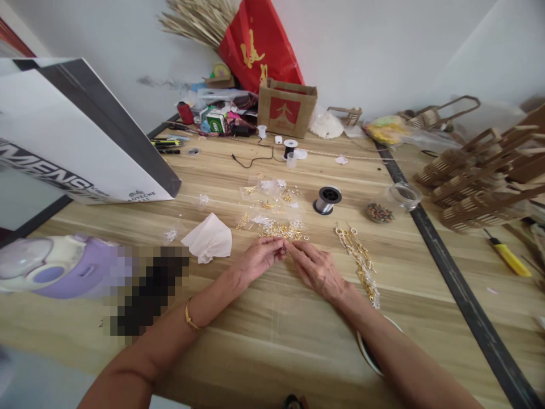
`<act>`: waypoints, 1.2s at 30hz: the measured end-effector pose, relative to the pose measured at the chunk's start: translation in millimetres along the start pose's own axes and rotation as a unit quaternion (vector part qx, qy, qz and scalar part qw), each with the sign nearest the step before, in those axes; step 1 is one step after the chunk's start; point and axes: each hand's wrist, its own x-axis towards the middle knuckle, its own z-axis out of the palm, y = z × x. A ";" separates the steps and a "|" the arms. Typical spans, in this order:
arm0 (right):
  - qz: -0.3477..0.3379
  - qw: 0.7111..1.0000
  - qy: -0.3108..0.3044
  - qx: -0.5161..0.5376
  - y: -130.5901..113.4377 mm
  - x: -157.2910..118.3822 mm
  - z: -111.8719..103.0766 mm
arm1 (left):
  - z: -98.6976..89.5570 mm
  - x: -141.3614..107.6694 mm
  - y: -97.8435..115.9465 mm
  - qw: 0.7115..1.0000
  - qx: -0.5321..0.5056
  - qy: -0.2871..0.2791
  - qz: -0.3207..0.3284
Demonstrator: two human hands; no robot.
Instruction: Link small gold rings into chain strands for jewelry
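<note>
My left hand (264, 257) and my right hand (315, 267) meet fingertip to fingertip over the middle of the table. The fingers of both are pinched together, and whatever sits between them is too small to name. Just beyond the fingertips lies a pile of gold and silver beads (283, 229). Small clear bags with more gold and white findings (272, 186) spread behind it. To the right of my right hand, gold and silver beaded strands (361, 258) lie in a long bunch. A spool of silver wire (327, 200) stands behind my right hand.
A crumpled white tissue (208, 238) and a purple-and-white device (72, 267) lie on the left, below a large white box (85, 142). Right of centre are a clear jar (404, 196) and small woven baskets (477, 176). A paper bag (287, 108) stands at the back.
</note>
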 end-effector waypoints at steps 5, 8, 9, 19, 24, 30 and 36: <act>0.045 0.993 0.020 0.109 -1.7 2.4 -0.7 | 0.1 -0.3 -2.5 0.999 0.042 0.004 0.019; 0.088 0.975 0.065 0.194 -2.2 4.3 -0.7 | 3.8 -2.6 -1.5 0.996 0.080 0.012 0.029; 0.105 0.968 0.083 0.211 -2.5 4.8 -0.7 | 4.9 -3.4 -1.2 0.995 0.095 0.016 0.034; 0.163 0.951 0.122 0.234 -7.4 8.2 -3.7 | 13.6 -7.6 1.0 0.934 0.334 0.038 0.120; 0.161 0.950 0.093 0.252 -5.7 7.1 2.8 | 14.0 -9.1 -0.7 0.899 0.409 0.029 0.156; 0.204 0.940 0.090 0.259 -3.9 5.1 8.2 | 13.2 -10.6 -5.0 0.851 0.482 0.042 0.205; 0.214 0.938 0.072 0.262 -5.0 6.6 5.6 | 13.0 -10.9 -6.5 0.836 0.495 0.054 0.230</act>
